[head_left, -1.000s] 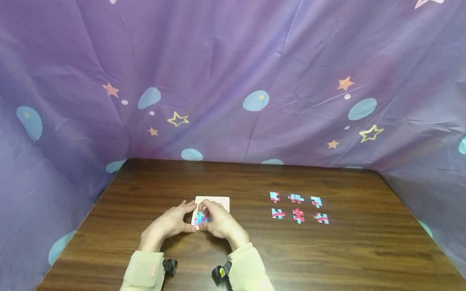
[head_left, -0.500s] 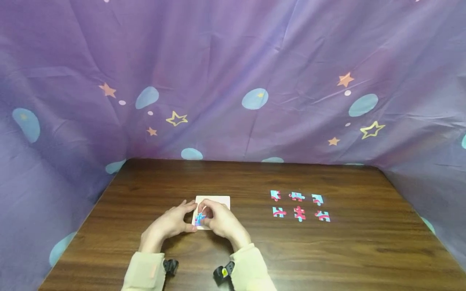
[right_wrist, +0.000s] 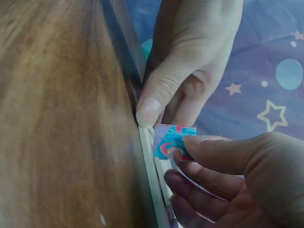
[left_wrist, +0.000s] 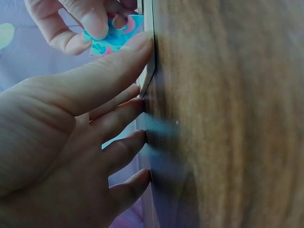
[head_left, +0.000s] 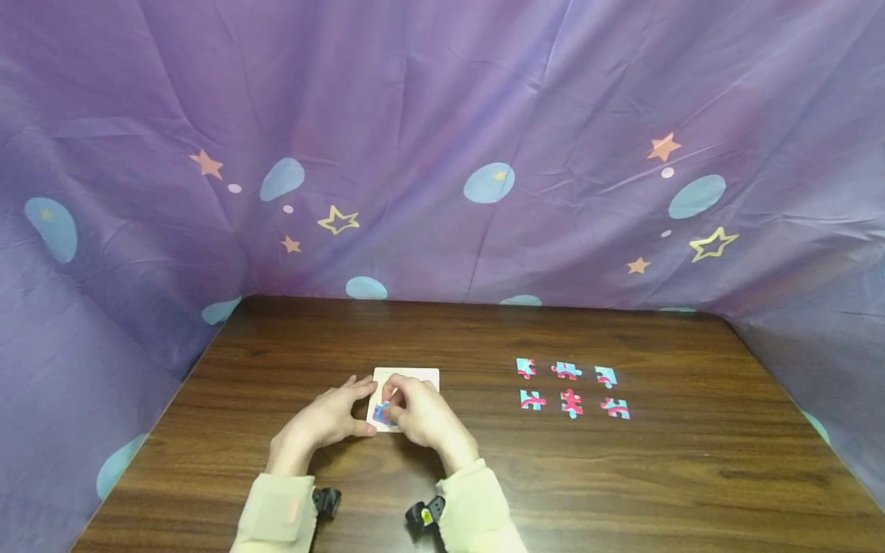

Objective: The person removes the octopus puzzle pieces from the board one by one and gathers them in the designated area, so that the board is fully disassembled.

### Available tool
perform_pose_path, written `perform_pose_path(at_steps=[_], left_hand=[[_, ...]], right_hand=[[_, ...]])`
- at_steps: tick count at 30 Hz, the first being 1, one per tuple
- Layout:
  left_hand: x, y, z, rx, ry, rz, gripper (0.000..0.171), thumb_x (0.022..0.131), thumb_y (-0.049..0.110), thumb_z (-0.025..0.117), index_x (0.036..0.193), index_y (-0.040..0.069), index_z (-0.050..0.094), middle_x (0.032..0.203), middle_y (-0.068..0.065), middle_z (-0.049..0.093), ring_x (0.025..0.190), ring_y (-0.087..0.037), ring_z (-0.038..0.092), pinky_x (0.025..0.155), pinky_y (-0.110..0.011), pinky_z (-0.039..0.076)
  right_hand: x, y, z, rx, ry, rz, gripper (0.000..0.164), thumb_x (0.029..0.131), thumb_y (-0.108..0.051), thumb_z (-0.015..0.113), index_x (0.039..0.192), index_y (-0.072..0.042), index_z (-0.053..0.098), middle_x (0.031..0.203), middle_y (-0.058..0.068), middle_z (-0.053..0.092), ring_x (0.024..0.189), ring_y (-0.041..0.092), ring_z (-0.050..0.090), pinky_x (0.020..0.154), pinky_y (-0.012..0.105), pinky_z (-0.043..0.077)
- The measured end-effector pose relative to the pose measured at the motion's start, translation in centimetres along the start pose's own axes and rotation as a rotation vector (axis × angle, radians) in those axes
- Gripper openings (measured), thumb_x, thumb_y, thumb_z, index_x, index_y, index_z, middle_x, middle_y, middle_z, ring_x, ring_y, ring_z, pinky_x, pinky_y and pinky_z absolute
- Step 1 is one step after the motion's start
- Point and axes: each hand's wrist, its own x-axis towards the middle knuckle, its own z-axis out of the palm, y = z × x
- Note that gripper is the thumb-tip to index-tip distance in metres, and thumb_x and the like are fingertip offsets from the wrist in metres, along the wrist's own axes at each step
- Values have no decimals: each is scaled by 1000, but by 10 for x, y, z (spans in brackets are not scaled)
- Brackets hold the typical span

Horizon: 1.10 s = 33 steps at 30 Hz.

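A pale, square puzzle tray (head_left: 408,373) lies on the wooden table, left of centre. Over its near-left corner my right hand (head_left: 425,411) pinches a blue and pink jigsaw piece (right_wrist: 164,135) between thumb and fingers. In the right wrist view the piece stands tilted above the tray's rim. My left hand (head_left: 321,418) rests along the tray's left side, its thumb on the near-left corner and its other fingers spread. The left wrist view shows that thumb (left_wrist: 109,76) against the tray's edge, just below the piece (left_wrist: 114,42). Most of the tray's inside is hidden.
Several blue and red jigsaw pieces lie in two rows right of the tray, among them a mostly red one (head_left: 571,401) and a light blue one (head_left: 605,375). A purple star-patterned cloth (head_left: 415,153) hangs around the brown table (head_left: 622,476).
The right hand keeps its pinch and shifts the jigsaw piece slightly at the tray's near-left corner, tilting it. My left hand stays at the tray's side. The head view has moved a little.
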Motion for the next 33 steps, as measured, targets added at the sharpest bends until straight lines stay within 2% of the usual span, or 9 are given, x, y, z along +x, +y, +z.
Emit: perform_pose_path(at_steps=[5,9,12,16,20,23,28,30,33], left_hand=[[0,1,0,-10,-1,-14,71,77,18,82,139,2,53,148,-25,40,134,-53,32,106,-68,25],[1,2,1,-17,-9,-12,71,77,17,82,140,1,51,150,-21,39,137,-49,29,108,-66,23],[2,2,1,-7,-17,-2,72,78,18,81,140,0,50,150,-19,39,139,-46,27,109,-65,22],[3,1,2,-7,-17,-20,72,78,18,81,141,1,50,151,-18,38,139,-46,27,110,-64,22],[2,0,3,-7,-16,-26,71,79,17,81,141,1,50,151,-16,38,140,-44,27,110,-63,22],[2,0,3,-5,-22,-19,72,79,17,80,142,1,49,152,-16,38,141,-42,26,111,-63,20],[1,2,2,2,-29,-14,72,79,19,80,142,0,49,152,-17,37,141,-42,25,112,-62,19],[1,2,2,-3,-26,-19,72,79,19,80,142,1,49,152,-17,37,142,-42,25,112,-62,19],[0,2,2,-12,-21,-29,72,80,18,80,142,1,49,152,-17,37,142,-41,24,112,-62,19]], right_hand=[[-2,1,-8,56,-10,40,14,86,-4,69,85,-12,58,64,-8,58,57,4,49,54,22,42],[-2,5,-13,130,34,36,12,87,-4,69,86,-12,60,73,-7,61,66,4,55,64,24,47],[-2,8,-18,221,98,41,10,87,-3,69,89,-10,64,77,-5,64,71,7,59,69,25,49],[-3,11,-25,344,160,53,10,87,-2,69,96,-6,68,76,1,66,68,10,63,66,26,52],[-5,16,-31,521,179,78,14,88,3,67,102,4,67,81,11,68,70,14,67,71,38,59],[-7,21,-37,618,204,102,17,88,7,64,104,10,66,84,17,69,71,16,68,74,44,59],[-12,27,-49,671,257,145,20,86,8,65,106,12,64,87,18,71,73,13,68,76,32,58],[-14,27,-54,697,273,158,21,86,8,65,106,12,63,87,18,71,72,13,68,77,34,58],[-18,27,-61,713,289,171,20,85,8,67,104,12,64,85,17,71,70,14,68,78,43,58]])
